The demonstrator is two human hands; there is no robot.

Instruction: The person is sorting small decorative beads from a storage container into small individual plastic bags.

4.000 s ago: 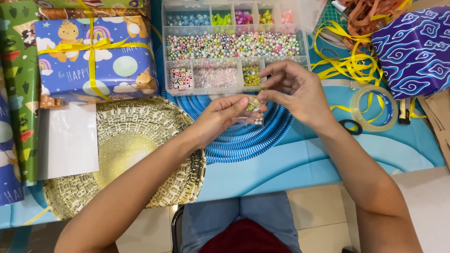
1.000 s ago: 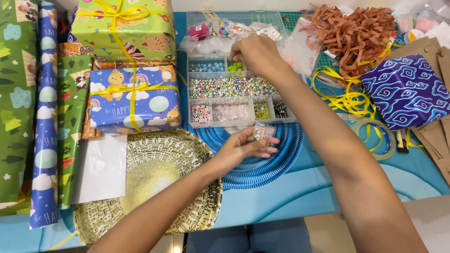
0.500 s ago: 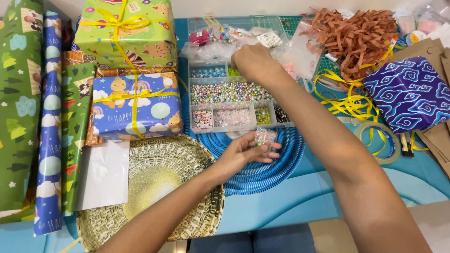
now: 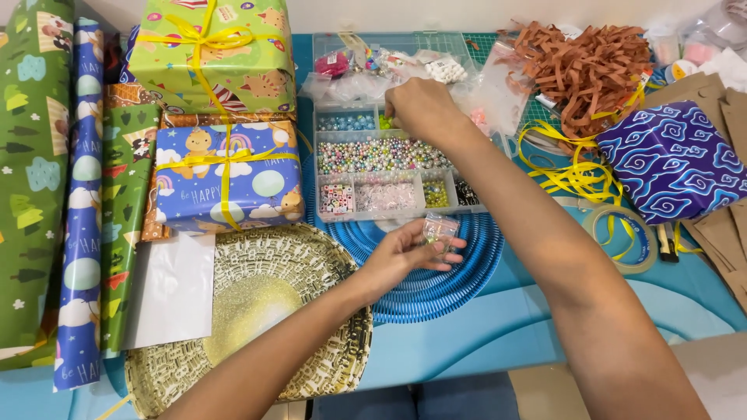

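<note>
a: what sits at nine o'clock?
b: rolls of green wrapping paper, and a blue roll beside them.
a: and toward eleven?
b: a green gift box tied with yellow ribbon, a blue gift box just below it.
a: two o'clock?
b: brown shredded paper, loose yellow ribbon, a blue patterned pouch, a tape roll.
a: seven?
b: a gold woven tray on the bench.
</note>
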